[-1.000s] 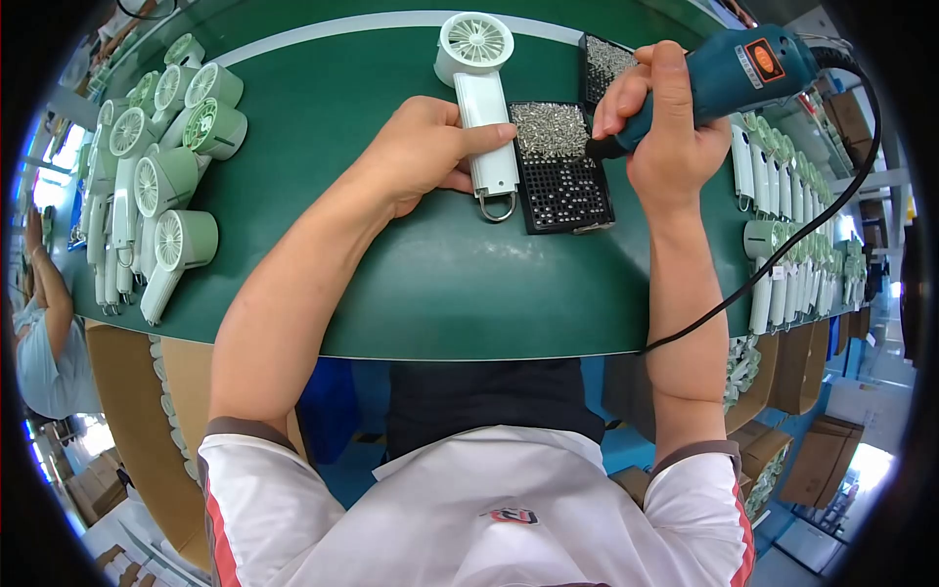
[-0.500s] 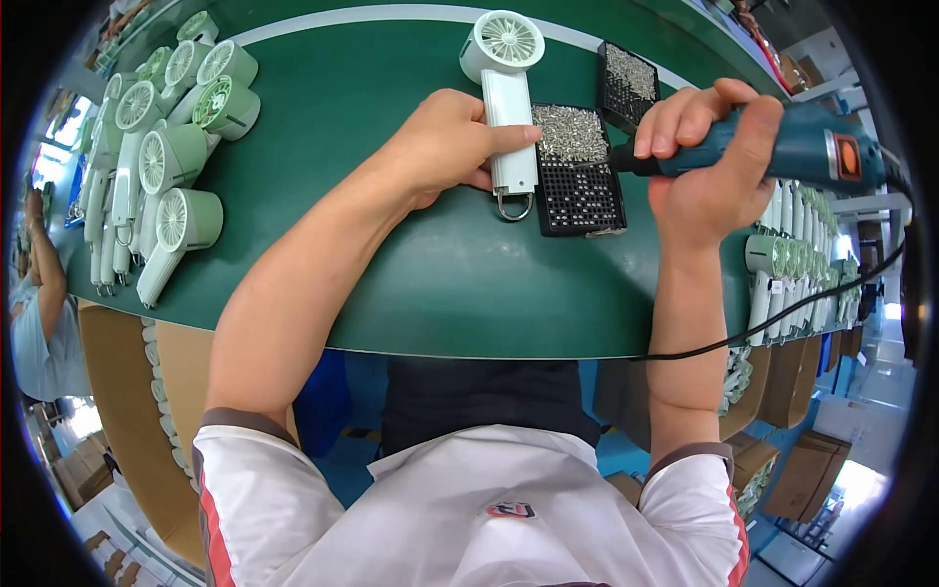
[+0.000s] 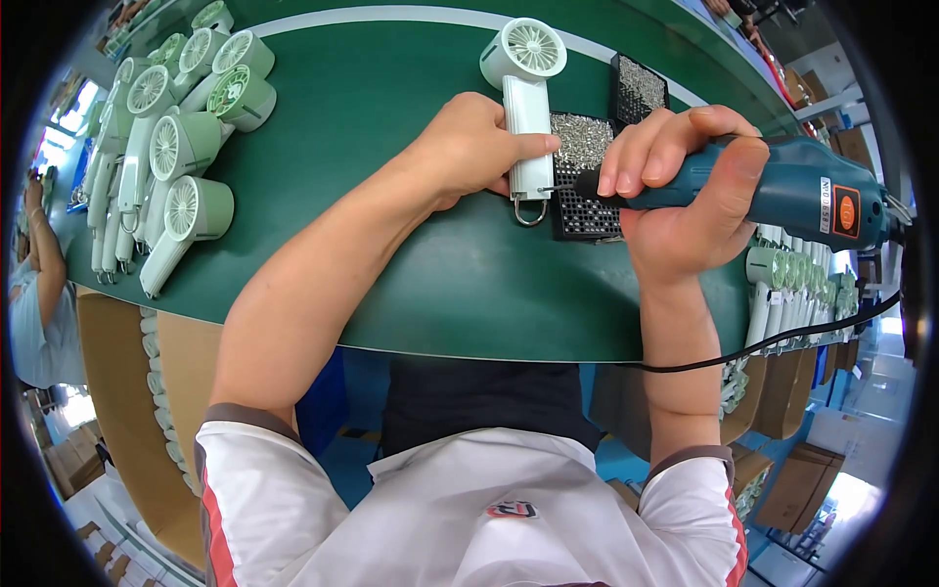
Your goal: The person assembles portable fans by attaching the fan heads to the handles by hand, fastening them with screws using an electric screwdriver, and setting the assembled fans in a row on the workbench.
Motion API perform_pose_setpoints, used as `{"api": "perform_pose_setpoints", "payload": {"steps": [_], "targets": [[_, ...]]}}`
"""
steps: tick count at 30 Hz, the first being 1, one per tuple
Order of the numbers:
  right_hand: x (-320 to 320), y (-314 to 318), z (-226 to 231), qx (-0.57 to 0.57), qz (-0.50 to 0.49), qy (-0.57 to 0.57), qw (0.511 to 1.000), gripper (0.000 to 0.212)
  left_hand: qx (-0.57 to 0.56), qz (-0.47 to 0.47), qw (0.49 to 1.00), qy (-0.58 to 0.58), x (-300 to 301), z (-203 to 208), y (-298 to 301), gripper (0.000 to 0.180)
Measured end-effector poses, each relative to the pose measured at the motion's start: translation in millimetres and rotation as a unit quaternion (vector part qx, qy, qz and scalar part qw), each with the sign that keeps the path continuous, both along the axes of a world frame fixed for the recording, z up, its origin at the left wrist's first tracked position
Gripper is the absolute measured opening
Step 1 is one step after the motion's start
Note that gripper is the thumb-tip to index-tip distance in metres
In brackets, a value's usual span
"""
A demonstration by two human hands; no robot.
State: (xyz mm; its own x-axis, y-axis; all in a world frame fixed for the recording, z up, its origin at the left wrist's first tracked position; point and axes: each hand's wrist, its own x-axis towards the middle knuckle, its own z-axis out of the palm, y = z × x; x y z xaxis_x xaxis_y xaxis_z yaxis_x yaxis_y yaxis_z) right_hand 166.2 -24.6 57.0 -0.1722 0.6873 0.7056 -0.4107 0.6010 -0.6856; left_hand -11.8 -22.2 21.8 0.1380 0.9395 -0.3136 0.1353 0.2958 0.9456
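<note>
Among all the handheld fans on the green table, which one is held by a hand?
The white fan lying alone at the table's middle: the left hand grips its handle. The pale green fans piled at the left lie untouched.

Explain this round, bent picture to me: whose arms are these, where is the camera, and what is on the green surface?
The camera sits on a person's head and looks down, so the arms are their own. The lens bends straight edges. The left hand holds down the handle of a white handheld fan on the green table. The right hand grips a blue corded electric screwdriver, its tip at the fan's handle. Beside it lie two black trays of small screws. More pale green fans lie at the left, others at the right edge.
</note>
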Motion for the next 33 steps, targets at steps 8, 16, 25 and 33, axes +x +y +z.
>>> {"api": "perform_pose_setpoints", "payload": {"steps": [8, 16, 25, 33], "targets": [[-3, 3, -6, 0.017, 0.061, 0.040, 0.997, 0.026, 0.000, -0.002, 1.000, 0.005, -1, -1, 0, 0.041], [-4, 0, -5, 0.027, 0.062, -0.074, 0.995, 0.033, 0.016, 0.019, 1.000, 0.004, 1, -7, 2, 0.040], [-12, 5, -6, 0.032, 0.076, -0.090, 0.993, 0.031, 0.031, 0.024, 0.999, 0.018, 2, -7, 3, 0.034], [-4, -2, -15, 0.010, 0.085, -0.026, 0.996, 0.020, 0.078, 0.041, 0.996, 0.019, 13, -19, 7, 0.038]]}}
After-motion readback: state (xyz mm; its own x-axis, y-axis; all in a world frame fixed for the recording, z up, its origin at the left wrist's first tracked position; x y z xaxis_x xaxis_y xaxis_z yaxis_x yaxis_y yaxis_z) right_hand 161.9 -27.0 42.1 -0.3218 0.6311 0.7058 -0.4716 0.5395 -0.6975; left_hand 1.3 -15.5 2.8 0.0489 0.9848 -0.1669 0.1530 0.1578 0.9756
